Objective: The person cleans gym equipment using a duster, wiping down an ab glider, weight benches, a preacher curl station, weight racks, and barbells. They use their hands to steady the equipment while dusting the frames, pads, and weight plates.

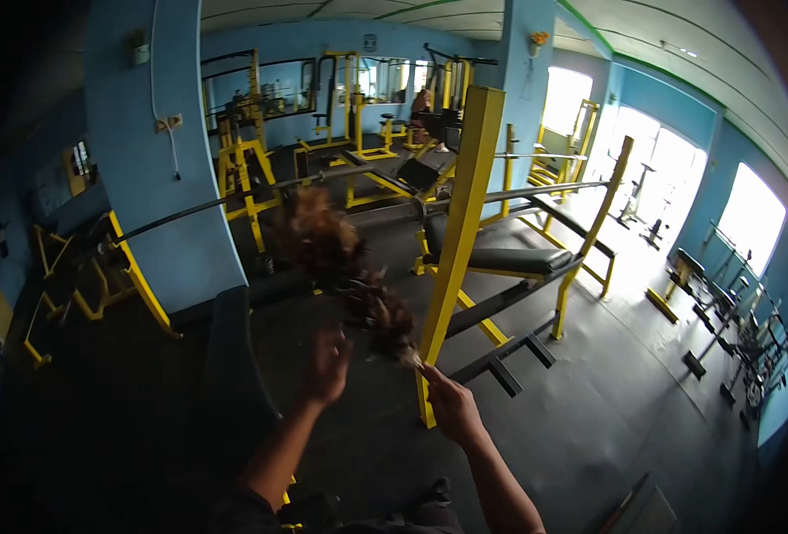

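A brown feather duster slants up and to the left, its upper feathers smeared by motion. My right hand is closed round the duster's handle end, beside the foot of a yellow upright post of a bench rack. Below the feathers, my left hand is raised and slightly blurred, fingers apart, holding nothing. Behind the duster runs a long barbell.
A black padded bench stands within the yellow rack. Another dark pad is at my left, near a blue pillar. Exercise bikes and weight equipment line the right side. A person is at the far machines.
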Demonstrator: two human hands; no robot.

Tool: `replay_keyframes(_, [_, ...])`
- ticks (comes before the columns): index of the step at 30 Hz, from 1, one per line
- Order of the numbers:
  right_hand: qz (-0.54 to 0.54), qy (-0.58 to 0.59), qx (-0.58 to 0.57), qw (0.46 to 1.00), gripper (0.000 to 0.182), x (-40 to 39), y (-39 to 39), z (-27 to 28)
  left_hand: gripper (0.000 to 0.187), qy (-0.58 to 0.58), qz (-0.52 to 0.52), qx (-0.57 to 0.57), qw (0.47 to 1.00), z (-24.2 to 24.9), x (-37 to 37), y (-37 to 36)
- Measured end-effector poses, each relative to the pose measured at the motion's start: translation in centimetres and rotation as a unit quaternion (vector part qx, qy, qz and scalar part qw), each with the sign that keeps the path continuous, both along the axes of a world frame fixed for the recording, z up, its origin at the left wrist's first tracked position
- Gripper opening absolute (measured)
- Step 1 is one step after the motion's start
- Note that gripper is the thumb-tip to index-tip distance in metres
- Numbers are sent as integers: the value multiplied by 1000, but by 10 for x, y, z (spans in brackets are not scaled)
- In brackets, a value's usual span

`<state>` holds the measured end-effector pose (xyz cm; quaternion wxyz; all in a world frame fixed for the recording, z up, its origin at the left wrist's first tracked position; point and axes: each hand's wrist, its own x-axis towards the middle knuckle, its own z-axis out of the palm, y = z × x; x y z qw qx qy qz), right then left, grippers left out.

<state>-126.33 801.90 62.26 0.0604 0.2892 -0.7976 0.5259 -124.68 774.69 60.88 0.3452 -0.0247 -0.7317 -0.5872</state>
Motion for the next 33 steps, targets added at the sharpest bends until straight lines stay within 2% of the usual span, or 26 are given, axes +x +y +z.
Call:
replay_keyframes(1, [15,5,30,999,40,-23,-6,6,46,27,30,-40,998,40,-4,2])
replay_keyframes(2, [31,15,57,998,40,-48,-10,11,46,30,45,-45,998,63,-13,-1])
replay_keyframes(3, [45,21,50,998,40,-75,-9,6,50,15,80,-111,990,82,-21,-6])
replay_keyframes(4, [39,50,7,998,39,-102,-6,-2,53,1,116,-177,977,100,-33,-8])
replay_keyframes(5, [32,74,-38,996,38,-126,-3,-11,53,1,132,-185,974,116,-44,-6])
replay_keyframes(7, [-12,-43,-74,996,34,-146,11,-4,56,-18,187,-276,943,133,-58,0])
replay_keyframes(9, [-34,-18,-113,993,31,-179,19,-70,58,-27,215,-329,919,131,-75,-6])
replay_keyframes(11, [2,35,-161,986,29,-168,19,-114,59,-72,244,-390,885,140,-86,1])
replay_keyframes(13, [106,-77,-119,984,30,-145,21,-178,63,-77,231,-406,881,136,-99,-2])
replay_keyframes(15, [143,-132,-117,974,36,-119,12,-182,68,-94,265,-491,825,140,-112,-4])
replay_keyframes(16, [143,-138,-120,973,36,-116,8,-174,72,-103,276,-509,809,141,-117,-5])
replay_keyframes(18, [186,-46,-3,981,45,-120,-4,-155,73,-139,282,-526,790,140,-127,-7])
replay_keyframes(19, [178,-47,-10,983,45,-130,-10,-145,74,-164,294,-539,773,142,-137,-10])
replay_keyframes(21, [155,31,-22,987,50,-149,-15,-123,73,-195,291,-536,768,148,-149,-6])
replay_keyframes(23, [120,77,64,988,50,-174,8,-75,71,-230,299,-521,765,159,-156,1])
replay_keyframes(24, [89,133,74,984,48,-192,18,-73,65,-196,308,-519,773,163,-159,1])
replay_keyframes(25, [83,171,132,973,56,-215,38,-73,65,-190,307,-515,777,173,-160,-1])
replay_keyframes(26, [44,181,65,980,55,-234,59,-64,64,-228,277,-488,795,184,-161,-4])
replay_keyframes(27, [17,211,48,976,48,-253,83,-42,63,-265,247,-458,812,191,-160,-7])
replay_keyframes(28, [-24,256,73,964,42,-265,111,-4,60,-189,271,-470,819,194,-161,-8])
replay_keyframes(29, [-58,275,106,954,37,-281,138,10,60,-182,274,-461,824,198,-162,-11])
replay_keyframes(31, [-117,344,123,924,36,-296,175,73,60,-184,227,-385,875,208,-165,-21])
replay_keyframes(33, [-164,398,118,895,36,-297,194,143,61,-170,239,-368,883,205,-178,-21])
